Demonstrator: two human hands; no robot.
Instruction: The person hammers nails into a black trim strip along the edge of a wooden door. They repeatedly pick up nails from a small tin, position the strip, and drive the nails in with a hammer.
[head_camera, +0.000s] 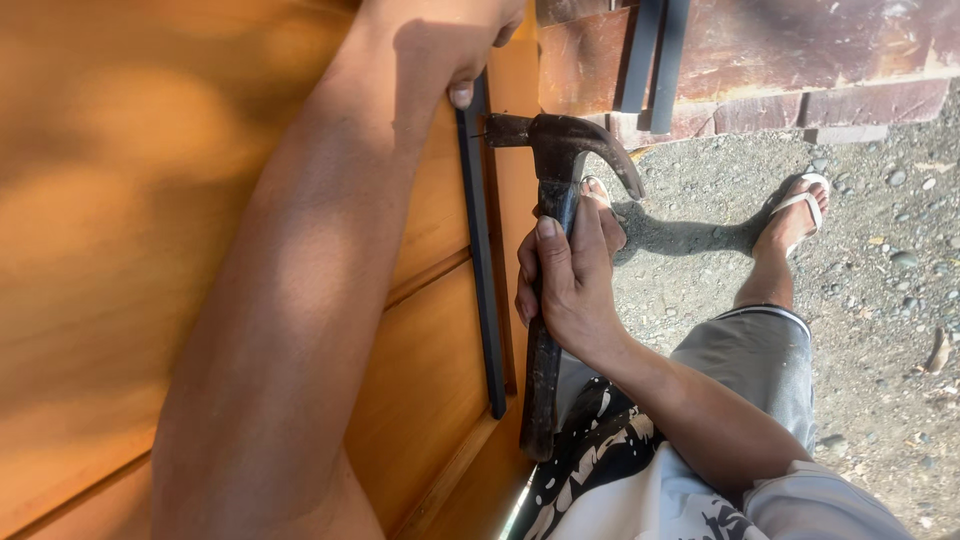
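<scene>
— Wooden panel, honey-orange, filling the left of the view. Propped on edge, apparently, with a dark metal strip lying along its border.

— Held there by what?

— Pinned by the left hand near the strip's upper end, thumb pressed against the metal. Probably to stop any sliding under a blow. Curled over the panel's edge, fingers mostly hidden, so hard to say how tightly closed.

— And the hammer?

— Gripped in the right hand, fingers wrapped fully round the dark handle, roughly mid-length. Choked up like that for control rather than force, by the look of it. Head turned toward the strip, face touching or just short of a small nail sticking out beside the thumb; cannot tell which. Claw curving away toward the gravel.

— Why so close to the body?

— Handle hanging down past grey shorts, elbow tucked in; short taps, likely. Feet in pale sandals planted apart on the stones, seemingly for balance. Reddish brick wall beyond.
</scene>
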